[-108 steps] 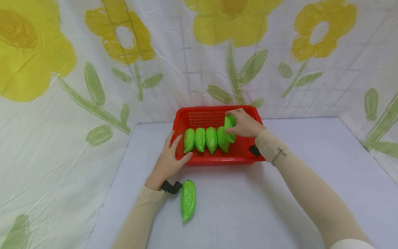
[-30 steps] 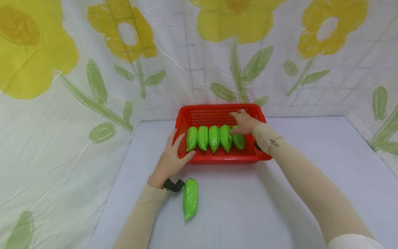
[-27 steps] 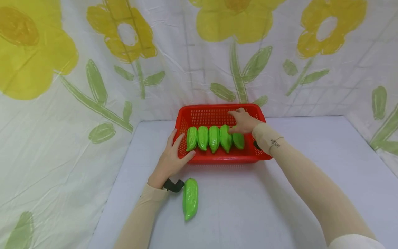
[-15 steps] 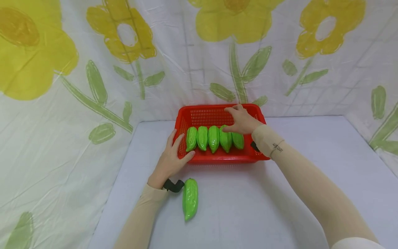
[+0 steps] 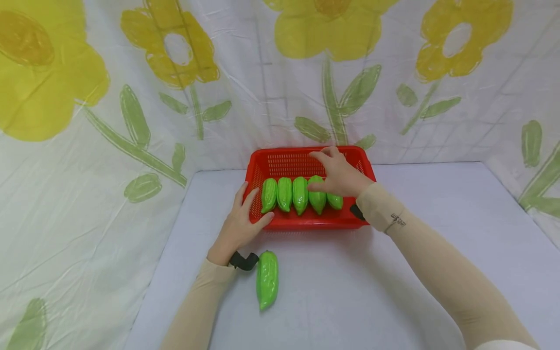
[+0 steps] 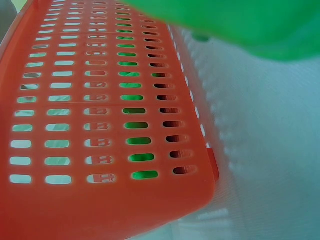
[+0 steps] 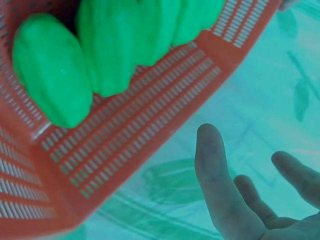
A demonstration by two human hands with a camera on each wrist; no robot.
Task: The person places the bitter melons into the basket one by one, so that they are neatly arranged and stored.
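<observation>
A red plastic basket [image 5: 306, 222] stands at the back of the table, with a row of several green bitter melons [image 5: 300, 195] inside. My left hand [image 5: 236, 228] rests at the basket's front left corner, its fingers spread along the left rim and its thumb at the front rim. Over the right part of the row hovers my right hand [image 5: 341, 176], fingers apart and holding nothing; it partly hides the rightmost bitter melon [image 5: 335, 201]. One more bitter melon [image 5: 267, 281] lies on the table beside my left wrist. In the right wrist view, the fingers [image 7: 212, 160] are clear of the basket.
The table has a white cover [image 5: 332, 291]. Behind it hangs a white cloth [image 5: 245, 73] printed with yellow flowers, close to the basket's back rim. A black wrist mount [image 5: 244, 261] sits next to the loose bitter melon.
My right hand has let go of a bitter melon at the right end of the row. It has since drifted left over the row. My left hand has stayed at the basket.
</observation>
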